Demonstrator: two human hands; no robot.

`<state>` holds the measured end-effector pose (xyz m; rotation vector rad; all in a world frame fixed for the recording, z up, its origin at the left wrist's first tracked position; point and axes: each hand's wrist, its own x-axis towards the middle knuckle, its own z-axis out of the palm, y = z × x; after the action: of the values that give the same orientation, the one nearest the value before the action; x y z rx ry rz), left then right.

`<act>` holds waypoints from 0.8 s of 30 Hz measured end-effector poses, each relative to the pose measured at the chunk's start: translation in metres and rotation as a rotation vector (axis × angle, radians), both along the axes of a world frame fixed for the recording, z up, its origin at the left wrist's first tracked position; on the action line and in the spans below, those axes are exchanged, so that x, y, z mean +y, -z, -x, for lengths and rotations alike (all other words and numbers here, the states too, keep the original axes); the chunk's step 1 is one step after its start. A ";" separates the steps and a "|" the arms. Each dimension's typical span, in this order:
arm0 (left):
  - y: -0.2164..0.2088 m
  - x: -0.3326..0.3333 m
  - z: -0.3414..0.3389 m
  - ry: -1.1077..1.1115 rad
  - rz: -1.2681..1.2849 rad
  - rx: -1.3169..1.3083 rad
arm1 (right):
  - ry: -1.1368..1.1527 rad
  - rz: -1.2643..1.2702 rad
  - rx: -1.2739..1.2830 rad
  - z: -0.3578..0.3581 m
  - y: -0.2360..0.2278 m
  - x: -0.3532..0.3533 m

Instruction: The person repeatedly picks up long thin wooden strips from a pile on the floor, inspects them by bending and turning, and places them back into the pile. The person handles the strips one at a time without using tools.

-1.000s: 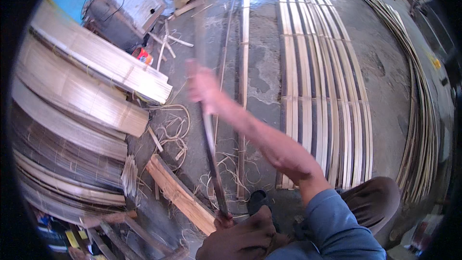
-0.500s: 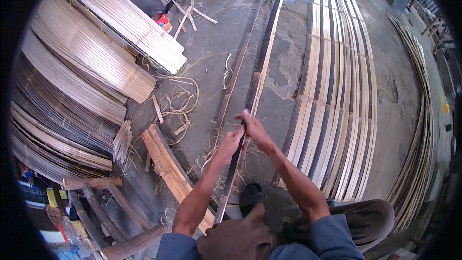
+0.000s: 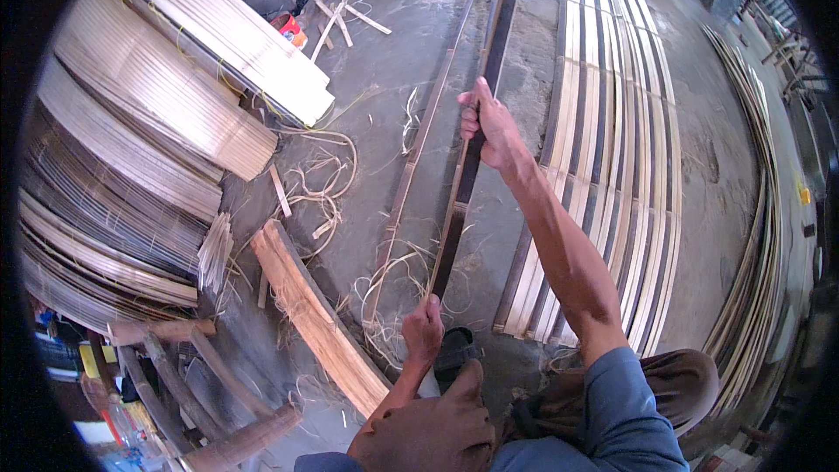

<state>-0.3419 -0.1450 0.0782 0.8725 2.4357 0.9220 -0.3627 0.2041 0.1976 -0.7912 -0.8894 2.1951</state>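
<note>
A long bamboo strip (image 3: 454, 232), dark on one face and pale along an edge, slants away from me over the floor. At its near end my left hand (image 3: 423, 329) is closed round it. Farther up, the fingers of my right hand (image 3: 492, 129) wrap the same strip, with that arm stretched out. A thinner brown strip (image 3: 418, 156) lies to the left of it on the concrete. On the right, a row of dark and pale bamboo strips (image 3: 603, 153) lies side by side. Curled shavings (image 3: 384, 284) are scattered beside my left hand.
A thick wooden plank (image 3: 319, 319) lies left of my legs, near a rough wooden stool (image 3: 205, 385). Stacked slat mats (image 3: 157, 79) fill the left side. An orange bucket (image 3: 288, 29) stands behind them. Long thin strips (image 3: 760, 262) are bundled at far right.
My hands were close together on the strip. The right has moved far forward along it and the left back toward me to its end. The strip has shifted, showing more of its dark face.
</note>
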 end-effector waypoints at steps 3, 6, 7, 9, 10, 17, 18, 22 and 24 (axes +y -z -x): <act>0.010 0.001 0.001 -0.006 -0.014 0.047 | 0.033 -0.209 0.038 0.002 -0.051 -0.034; 0.030 -0.003 0.004 -0.080 -0.044 0.069 | 0.095 -0.408 -0.057 0.020 -0.079 -0.076; 0.037 -0.007 0.006 -0.081 -0.050 0.106 | 0.105 -0.486 -0.082 0.024 -0.083 -0.091; 0.054 -0.001 0.005 -0.061 -0.084 0.159 | 0.155 -0.699 -0.066 0.020 -0.093 -0.116; 0.067 -0.006 0.006 -0.066 -0.101 0.207 | 0.132 -0.716 -0.068 0.015 -0.108 -0.133; 0.109 -0.035 0.007 0.053 -0.260 0.458 | 0.001 -1.092 -0.057 0.001 -0.133 -0.229; 0.105 -0.036 0.012 0.029 -0.263 0.441 | 0.167 -1.281 -0.030 0.008 -0.126 -0.252; 0.062 -0.020 0.017 -0.210 -0.312 0.156 | -0.092 -1.060 -0.115 0.025 -0.140 -0.232; 0.026 -0.011 0.015 -0.259 -0.318 0.003 | 0.210 -0.809 -0.071 0.035 -0.128 -0.149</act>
<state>-0.3573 -0.1562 0.0518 0.6645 2.4829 1.4319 -0.3979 0.0547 0.3256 -0.5200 -1.5035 1.4299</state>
